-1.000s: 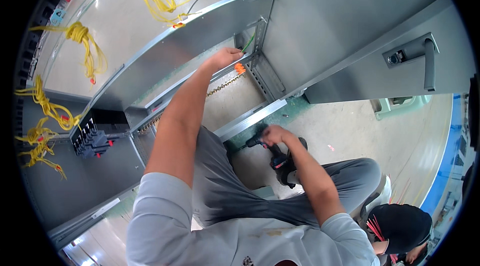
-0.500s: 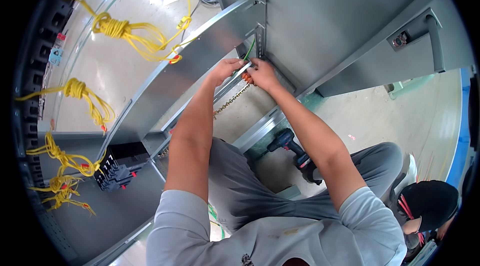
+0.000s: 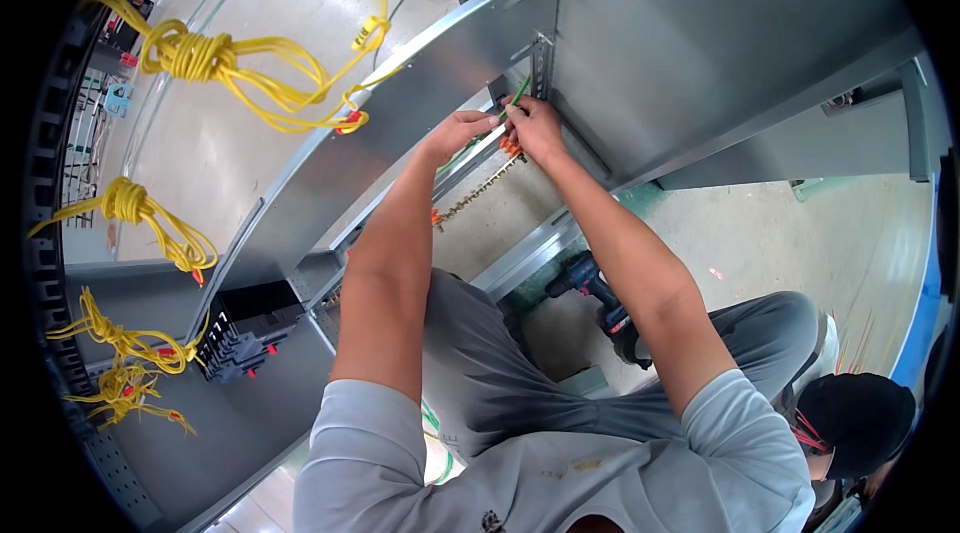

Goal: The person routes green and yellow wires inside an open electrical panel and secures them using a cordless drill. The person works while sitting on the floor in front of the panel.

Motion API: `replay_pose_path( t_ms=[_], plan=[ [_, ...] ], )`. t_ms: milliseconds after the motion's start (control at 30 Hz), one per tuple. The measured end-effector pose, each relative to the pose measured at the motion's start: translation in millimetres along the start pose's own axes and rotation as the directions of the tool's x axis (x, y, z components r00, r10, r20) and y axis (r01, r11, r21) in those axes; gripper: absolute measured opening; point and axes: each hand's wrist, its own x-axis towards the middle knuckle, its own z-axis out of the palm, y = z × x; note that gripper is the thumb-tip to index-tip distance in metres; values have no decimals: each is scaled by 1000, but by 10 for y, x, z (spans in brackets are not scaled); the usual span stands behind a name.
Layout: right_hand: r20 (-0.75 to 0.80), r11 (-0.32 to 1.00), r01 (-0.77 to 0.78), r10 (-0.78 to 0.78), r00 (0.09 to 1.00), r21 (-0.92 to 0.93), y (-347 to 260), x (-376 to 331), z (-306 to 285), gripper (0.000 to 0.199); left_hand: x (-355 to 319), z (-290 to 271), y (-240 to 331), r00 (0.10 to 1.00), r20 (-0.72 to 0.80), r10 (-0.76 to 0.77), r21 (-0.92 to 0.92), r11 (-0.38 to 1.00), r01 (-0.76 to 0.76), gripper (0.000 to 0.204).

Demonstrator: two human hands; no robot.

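Observation:
Both my hands meet inside a grey metal cabinet frame, near its far corner post. A thin green wire (image 3: pixel 523 87) stands up from between my fingers. My right hand (image 3: pixel 539 128) is closed, pinching this wire between thumb and fingers. From the left, my left hand (image 3: pixel 456 136) reaches in with its fingertips together at the wire, close to the right thumb. Below the hands runs a brass terminal bar (image 3: pixel 478 194) with orange insulators (image 3: pixel 511 148) at its ends. A metal rail (image 3: pixel 487 146) passes just under my fingers.
Yellow wire bundles (image 3: pixel 190 55) hang at the left from a slotted rail. Black breakers (image 3: pixel 245 328) sit lower left. A cordless drill (image 3: pixel 598 298) lies by my knees. A grey panel (image 3: pixel 700 43) rises on the right. Another person in a black cap (image 3: pixel 858 423) crouches lower right.
The view has shifted a little, and the cabinet sits slightly further right. My hands stay together at the green wire; the right fingers now pinch it higher, showing more of the orange insulator.

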Motion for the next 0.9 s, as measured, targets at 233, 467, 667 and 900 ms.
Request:
replay_pose_path(
  t_ms=[233,467,667,900],
  plan=[
    [1,999,24,-24,1000,-42,-61,-36,-27,20,58,-45,-33,998,11,-60,33,998,59,37],
    [23,991,50,-47,999,-127,-106,-36,-26,22,4,-81,56,998,23,57,58,997,-59,31],
    [47,994,60,-56,997,-90,-107,-43,-33,26,-67,0,148,998,-59,-10,33,999,12,29],
    [63,972,111,-100,993,-206,-31,12,-69,29,43,64,214,988,-155,4,186,982,25,29]
  ],
)
